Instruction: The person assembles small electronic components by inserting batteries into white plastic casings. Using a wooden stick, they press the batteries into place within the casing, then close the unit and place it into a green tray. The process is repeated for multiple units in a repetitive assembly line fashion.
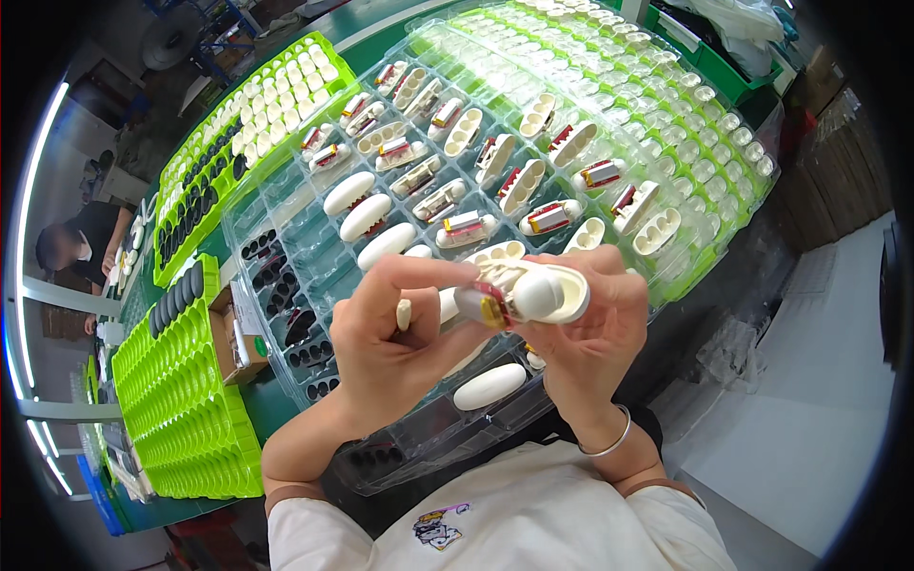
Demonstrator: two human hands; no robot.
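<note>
Up in front of me, my right hand (598,333) is closed round a white oval casing (572,293) with a rounded white part inside it. The fingers of my left hand (386,328) pinch a silver, red and yellow block (481,306) that meets the casing. Tucked in the curled fingers of that same hand is a small white piece (404,315). Just below them, a closed white oval casing (489,387) lies in the clear compartment tray (314,249). Open casings with red and silver inserts (465,228) fill several of the tray's compartments beyond my hands.
Black casings (301,326) occupy the tray's left side. Farther left stand a green tray (181,390) of oval hollows and another green tray (238,143) with white and black pieces. Clear domed parts (685,133) cover green trays at the right. A person (86,238) sits at far left.
</note>
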